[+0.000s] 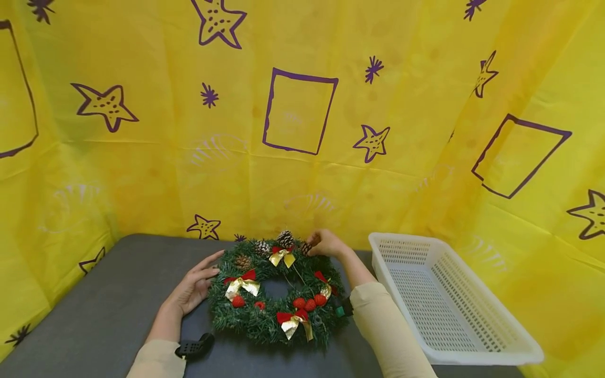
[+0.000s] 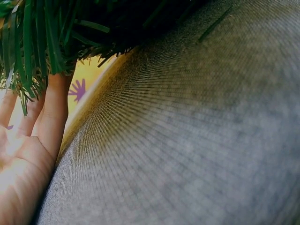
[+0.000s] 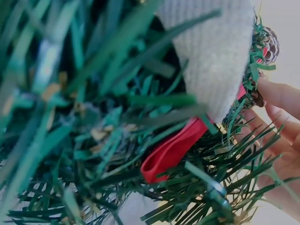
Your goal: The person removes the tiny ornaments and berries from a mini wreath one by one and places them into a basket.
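A green Christmas wreath (image 1: 250,320) lies on the dark table, decorated with red-and-gold bows (image 1: 294,324), red berries (image 1: 310,304) and several pine cones (image 1: 285,239). At its upper right, my right hand (image 1: 327,244) pinches a pine cone (image 1: 306,248) between thumb and fingers; in the right wrist view the hand (image 3: 283,136) partly hides that cone behind the needles. Along the wreath's left side, my left hand (image 1: 193,286) has its fingers extended against the greenery. The left wrist view shows this hand (image 2: 28,154) with straight fingers, their tips covered by needles (image 2: 37,47).
A white plastic basket (image 1: 501,315) with slotted walls stands to the right of the wreath, beside my right forearm. Yellow cloth (image 1: 302,184) with purple drawings hangs behind and on both sides of the grey table (image 1: 94,315).
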The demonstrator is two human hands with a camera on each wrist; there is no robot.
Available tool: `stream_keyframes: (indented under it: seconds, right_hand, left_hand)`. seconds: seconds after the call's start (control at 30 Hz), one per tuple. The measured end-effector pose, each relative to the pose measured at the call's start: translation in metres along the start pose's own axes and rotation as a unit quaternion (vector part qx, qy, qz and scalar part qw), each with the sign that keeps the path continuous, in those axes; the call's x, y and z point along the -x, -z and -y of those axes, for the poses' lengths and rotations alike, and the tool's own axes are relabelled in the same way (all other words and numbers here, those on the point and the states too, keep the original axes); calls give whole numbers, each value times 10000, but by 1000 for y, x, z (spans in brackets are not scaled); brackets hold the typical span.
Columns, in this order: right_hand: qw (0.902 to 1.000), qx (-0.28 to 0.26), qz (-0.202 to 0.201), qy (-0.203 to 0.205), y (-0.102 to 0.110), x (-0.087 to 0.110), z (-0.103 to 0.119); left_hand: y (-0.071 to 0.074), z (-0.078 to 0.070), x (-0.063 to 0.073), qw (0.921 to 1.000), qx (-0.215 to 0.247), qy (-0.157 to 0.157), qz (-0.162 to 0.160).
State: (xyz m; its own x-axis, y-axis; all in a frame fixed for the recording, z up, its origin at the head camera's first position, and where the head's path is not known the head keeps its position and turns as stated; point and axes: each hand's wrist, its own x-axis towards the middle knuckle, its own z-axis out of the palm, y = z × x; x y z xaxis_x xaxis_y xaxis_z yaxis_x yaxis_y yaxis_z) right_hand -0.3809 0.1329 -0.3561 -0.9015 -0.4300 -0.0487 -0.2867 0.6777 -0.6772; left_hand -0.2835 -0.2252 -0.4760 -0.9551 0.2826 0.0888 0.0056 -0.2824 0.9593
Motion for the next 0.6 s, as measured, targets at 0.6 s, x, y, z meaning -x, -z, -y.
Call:
stream_keyframes:
  seconds: [0.6]
  right_hand:
    - [9947,-1000,-148,-172,6,0,-9]
  left_hand:
    - [-2,0,0,10000,6,-34,-47]
